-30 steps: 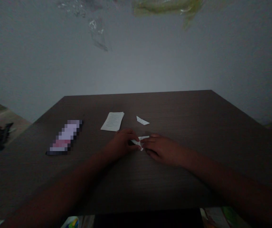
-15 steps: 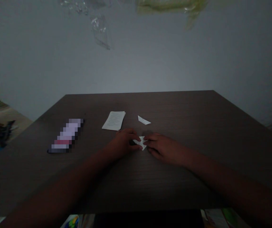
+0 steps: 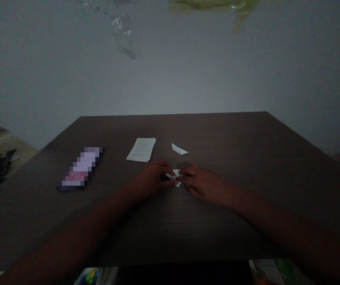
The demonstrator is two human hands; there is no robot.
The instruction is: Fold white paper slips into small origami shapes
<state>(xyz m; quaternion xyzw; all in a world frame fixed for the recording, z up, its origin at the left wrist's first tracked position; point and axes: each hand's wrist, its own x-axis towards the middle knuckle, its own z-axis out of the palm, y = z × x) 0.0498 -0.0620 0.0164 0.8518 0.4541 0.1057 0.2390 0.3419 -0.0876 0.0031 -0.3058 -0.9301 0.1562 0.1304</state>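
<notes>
Between my hands, flat on the dark table (image 3: 170,233), lies a small folded piece of paper (image 3: 178,183) with print on it, its lower corner pointing toward me. My left hand (image 3: 154,178) grips its left side with thumb and fingers. From the right, my right hand (image 3: 204,184) presses its fingertips onto the same paper, and these fingers cover part of it. Just beyond them rests a narrow folded paper strip (image 3: 179,149). A stack of printed sheets (image 3: 141,149) sits past my left hand.
A phone (image 3: 82,168) with a blurred-out screen lies on the left of the table. Behind the table rises a pale wall (image 3: 170,71), with clear plastic (image 3: 124,37) and a yellowish wrapper (image 3: 214,6) high on it. Colourful items (image 3: 89,276) show below the front edge.
My right fingertips have shifted slightly to the left over the folded paper. The left hand keeps its grip. The whole view has moved a little.
</notes>
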